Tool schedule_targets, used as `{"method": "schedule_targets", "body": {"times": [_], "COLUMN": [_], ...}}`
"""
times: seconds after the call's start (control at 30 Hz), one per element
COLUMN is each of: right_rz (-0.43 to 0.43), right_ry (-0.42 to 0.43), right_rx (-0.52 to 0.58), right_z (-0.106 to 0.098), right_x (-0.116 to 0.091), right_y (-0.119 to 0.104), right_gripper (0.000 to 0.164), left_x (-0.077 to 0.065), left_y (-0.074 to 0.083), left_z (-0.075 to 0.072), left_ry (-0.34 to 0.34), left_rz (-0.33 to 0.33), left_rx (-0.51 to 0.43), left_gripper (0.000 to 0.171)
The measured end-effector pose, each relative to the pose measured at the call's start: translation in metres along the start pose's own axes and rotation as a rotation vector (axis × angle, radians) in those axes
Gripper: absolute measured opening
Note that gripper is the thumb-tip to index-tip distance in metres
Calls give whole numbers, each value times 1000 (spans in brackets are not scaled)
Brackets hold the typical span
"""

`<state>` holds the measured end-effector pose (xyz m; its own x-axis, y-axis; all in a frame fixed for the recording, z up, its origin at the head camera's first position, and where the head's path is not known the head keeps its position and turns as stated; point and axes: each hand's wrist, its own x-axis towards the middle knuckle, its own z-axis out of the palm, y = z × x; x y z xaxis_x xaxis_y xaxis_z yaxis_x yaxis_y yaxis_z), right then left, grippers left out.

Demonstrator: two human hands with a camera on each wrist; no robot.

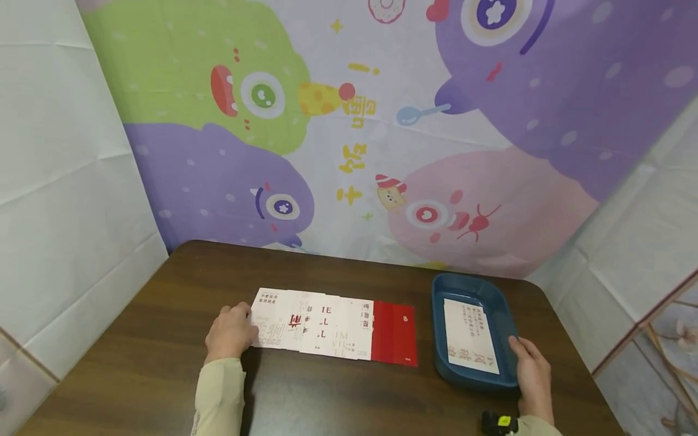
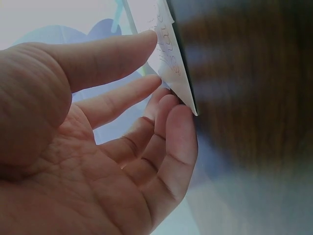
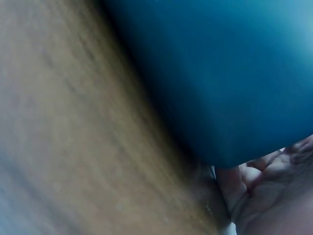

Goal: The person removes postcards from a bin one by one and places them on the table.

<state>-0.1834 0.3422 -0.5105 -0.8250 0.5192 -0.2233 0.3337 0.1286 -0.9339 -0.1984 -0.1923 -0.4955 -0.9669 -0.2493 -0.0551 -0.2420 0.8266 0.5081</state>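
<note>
A row of overlapping white cards (image 1: 313, 324) with printed characters lies flat on the table, ending in red cards (image 1: 400, 333) at its right. My left hand (image 1: 231, 330) is at the row's left end. In the left wrist view, its thumb and fingertips meet the edge of the end card (image 2: 171, 63), the lower fingers loosely bent. To the right stands a dark blue tray (image 1: 493, 301) with a printed white card (image 1: 471, 336) lying inside. My right hand (image 1: 533, 375) holds the tray's right side, thumb at the rim; other fingers show below the tray wall in the right wrist view.
The dark wooden table (image 1: 305, 393) has rounded far corners. Behind it hangs a cloth (image 1: 349, 242) with cartoon monsters, and pale panels (image 1: 71, 181) flank both sides. A black object with a yellow mark (image 1: 498, 422) is at my right wrist.
</note>
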Motion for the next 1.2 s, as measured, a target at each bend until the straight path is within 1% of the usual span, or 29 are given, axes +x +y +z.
{"method": "schedule_targets", "body": {"times": [0.27,0.43,0.57,0.63,0.7,0.77,0.83,0.9,0.97,1.0,1.07,1.1,1.17,1.2], "right_rz": [11,17,18,10,8,11,17,23,25,26,14,8,4,7], "right_ry": [10,5,-3,-2,2,7,11,14,17,20,23,23,17,15], "right_rx": [5,4,9,11,12,9,5,-1,-4,-5,-3,-2,2,3], "right_z": [1,1,1,1,1,0,-1,-2,-2,-2,-1,-1,1,1], "right_x": [3,3,2,1,0,0,0,0,0,0,1,1,0,-1], "right_y": [-2,-2,-2,-1,0,0,0,0,0,0,0,0,0,1], "right_gripper": [79,78,78,77,77,77,77,77,78,78,79,78,79,78], "left_x": [1,-2,-6,-9,-14,-22,-31,-43,-58,-65,-80,-87,-98,-103], "left_y": [0,4,15,23,36,54,77,104,134,149,178,191,214,224], "left_z": [-1,-3,-6,-8,-8,-5,2,11,22,28,40,47,61,69], "left_ry": [-1,-18,-14,3,31,84,149,208,236,239,220,199,122,67], "left_rz": [-4,-14,7,35,76,139,224,336,469,543,693,763,883,928], "left_rx": [-13,-10,20,34,44,51,62,74,88,92,92,90,62,44], "left_gripper": [41,43,46,47,47,45,42,39,38,38,38,38,38,39]}}
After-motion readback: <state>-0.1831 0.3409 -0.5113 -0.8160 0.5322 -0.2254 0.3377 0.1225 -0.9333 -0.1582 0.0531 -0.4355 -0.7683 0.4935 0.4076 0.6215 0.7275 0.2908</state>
